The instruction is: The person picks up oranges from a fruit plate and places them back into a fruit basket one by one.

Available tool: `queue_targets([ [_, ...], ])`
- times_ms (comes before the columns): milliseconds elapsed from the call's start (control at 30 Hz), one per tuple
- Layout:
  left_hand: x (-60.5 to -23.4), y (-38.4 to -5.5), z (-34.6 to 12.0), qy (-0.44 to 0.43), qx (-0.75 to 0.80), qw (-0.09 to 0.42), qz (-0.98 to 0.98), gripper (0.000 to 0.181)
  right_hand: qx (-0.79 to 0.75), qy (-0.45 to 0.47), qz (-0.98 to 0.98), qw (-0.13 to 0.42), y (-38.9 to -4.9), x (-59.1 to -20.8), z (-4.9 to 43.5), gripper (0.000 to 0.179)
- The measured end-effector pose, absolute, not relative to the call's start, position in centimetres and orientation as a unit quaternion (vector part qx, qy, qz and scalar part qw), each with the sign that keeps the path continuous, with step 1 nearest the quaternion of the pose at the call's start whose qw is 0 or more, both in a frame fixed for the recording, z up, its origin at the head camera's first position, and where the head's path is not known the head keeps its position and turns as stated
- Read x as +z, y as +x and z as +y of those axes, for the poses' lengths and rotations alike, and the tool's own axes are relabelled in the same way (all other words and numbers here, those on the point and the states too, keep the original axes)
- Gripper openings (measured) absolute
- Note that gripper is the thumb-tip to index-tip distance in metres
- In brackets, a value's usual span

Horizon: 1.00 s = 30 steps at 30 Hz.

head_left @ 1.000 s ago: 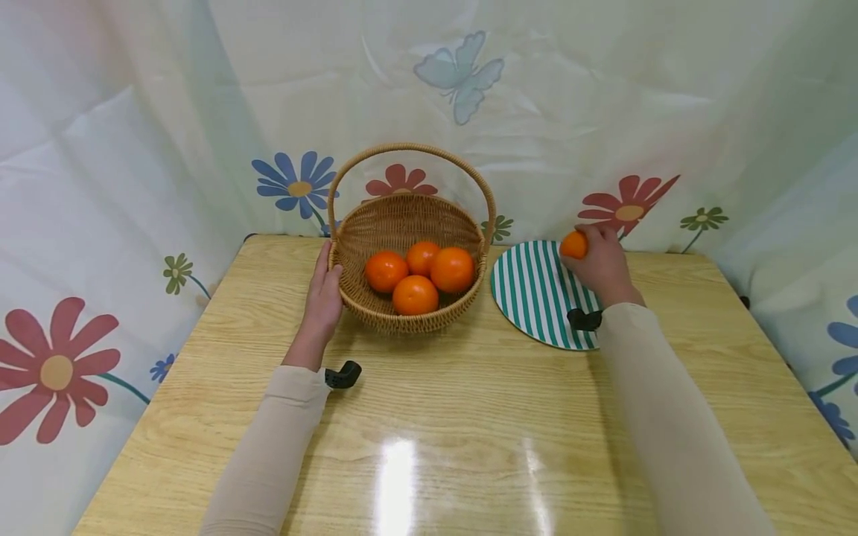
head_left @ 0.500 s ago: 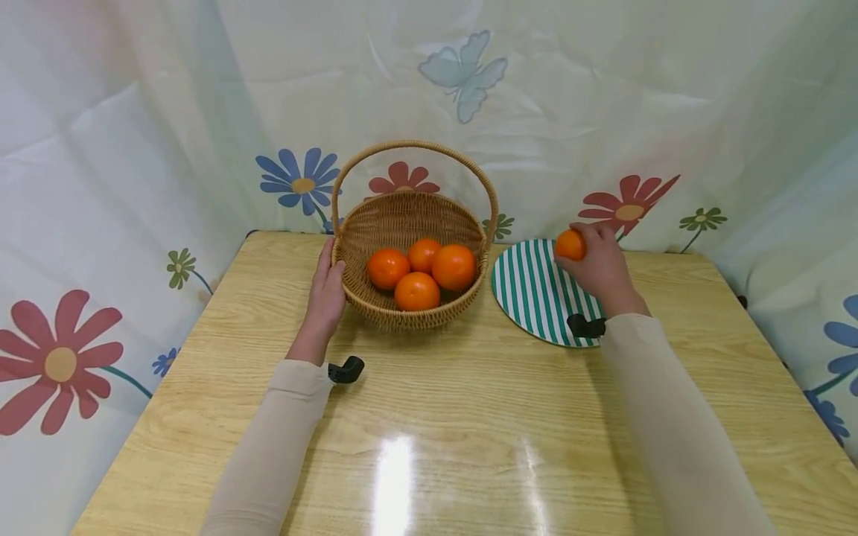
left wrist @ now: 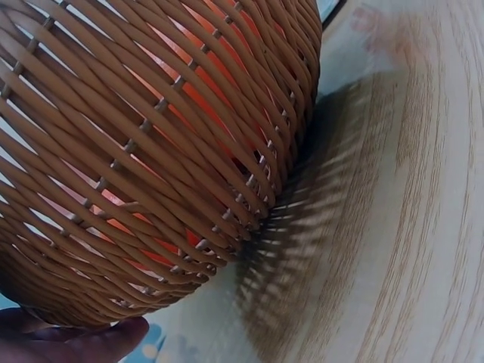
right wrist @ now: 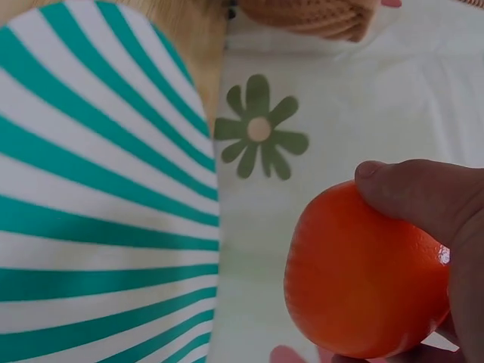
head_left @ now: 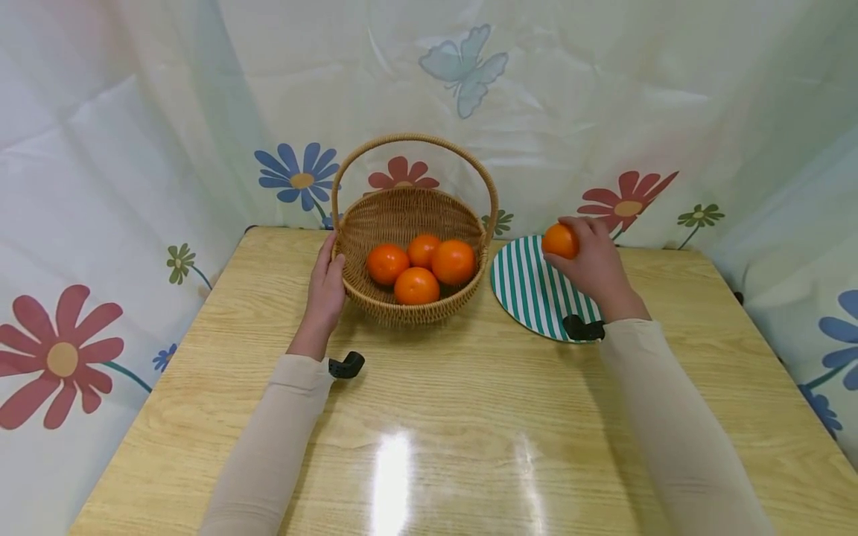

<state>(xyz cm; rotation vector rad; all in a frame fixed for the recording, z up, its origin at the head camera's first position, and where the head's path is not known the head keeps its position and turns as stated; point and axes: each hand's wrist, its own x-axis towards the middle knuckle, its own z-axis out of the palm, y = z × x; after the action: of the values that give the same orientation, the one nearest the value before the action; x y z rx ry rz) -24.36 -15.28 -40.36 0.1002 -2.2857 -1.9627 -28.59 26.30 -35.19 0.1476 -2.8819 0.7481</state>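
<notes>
A wicker basket (head_left: 412,309) with a tall hoop handle stands toward the back of the table. Several oranges (head_left: 417,286) lie in its bowl, and their colour shows through the weave in the left wrist view. My left hand (head_left: 325,294) holds the basket by its left side, thumb at the rim; part of the fingers is hidden behind the wicker. Between the thumb and fingers of my right hand (head_left: 595,260) is another orange (right wrist: 367,276), held above the back of a round placemat (head_left: 529,286) with green and white stripes. No other fruit shows on the mat.
A wood-grain table (head_left: 462,417) spreads across the foreground, with bright reflections near its front. Behind it hangs a pale curtain (head_left: 570,97) printed with flowers and a butterfly, close to the table's back edge. A black wrist camera (head_left: 582,328) overlaps the mat's near edge.
My right hand has moved a little left with the orange, toward the basket. The left hand stays at the basket's side. The whole head view has shifted slightly.
</notes>
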Motion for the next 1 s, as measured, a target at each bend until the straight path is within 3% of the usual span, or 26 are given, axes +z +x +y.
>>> queue_targets([
  [400,-39.1,-23.5,-15.1,0.007,-0.695,0.037,-0.718,0.061,0.251,0.083,-0.961,0.086,-26.9,-33.9,25.1,0.066],
  [1000,-38.0,-22.5,-14.8,-0.039,-0.691,0.047,-0.720,0.074,0.251,0.144,-0.949,0.127,-24.7,-31.0,23.2,0.062],
])
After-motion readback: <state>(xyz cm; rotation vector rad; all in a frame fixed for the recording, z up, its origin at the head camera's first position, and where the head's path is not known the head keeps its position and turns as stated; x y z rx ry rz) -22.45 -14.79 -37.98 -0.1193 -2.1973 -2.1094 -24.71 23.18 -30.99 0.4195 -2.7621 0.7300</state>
